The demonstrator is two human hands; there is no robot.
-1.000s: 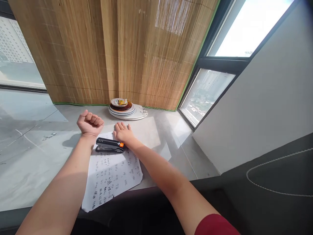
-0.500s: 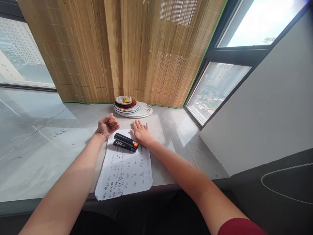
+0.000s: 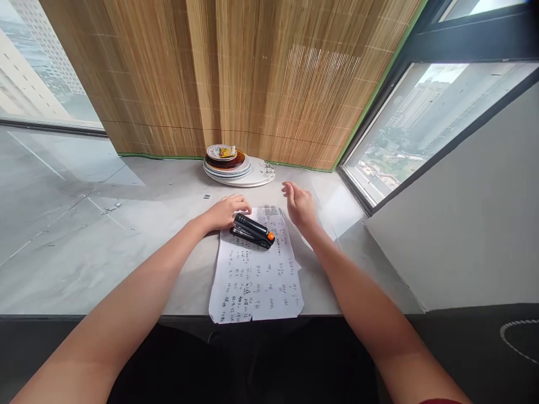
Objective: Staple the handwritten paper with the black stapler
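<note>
A black stapler (image 3: 252, 230) with an orange patch lies across a handwritten sheet of paper (image 3: 273, 292). Its raised end points up and left. My left hand (image 3: 227, 212) rests palm down at the paper's upper left corner, close to that end. The fingers are stretched forward and bent at the tips, with no object visible in them. To the right of the paper's top, my right hand (image 3: 300, 205) is held in a loose curl, thumb side up. Nothing shows in it, though its palm is partly hidden.
Behind the paper, a stack of plates (image 3: 229, 171) with a small yellow packet (image 3: 228, 151) on top stands by a bamboo blind (image 3: 236, 84). A small dark strip (image 3: 206, 196) and some silvery bits (image 3: 112, 209) lie on the marble-look counter (image 3: 177, 188). A window (image 3: 391, 134) and white wall close the right side.
My left hand has come down from a raised fist to the paper's corner. My right hand has left the paper, moved right and curled. The view has shifted, and paper and stapler appear farther right.
</note>
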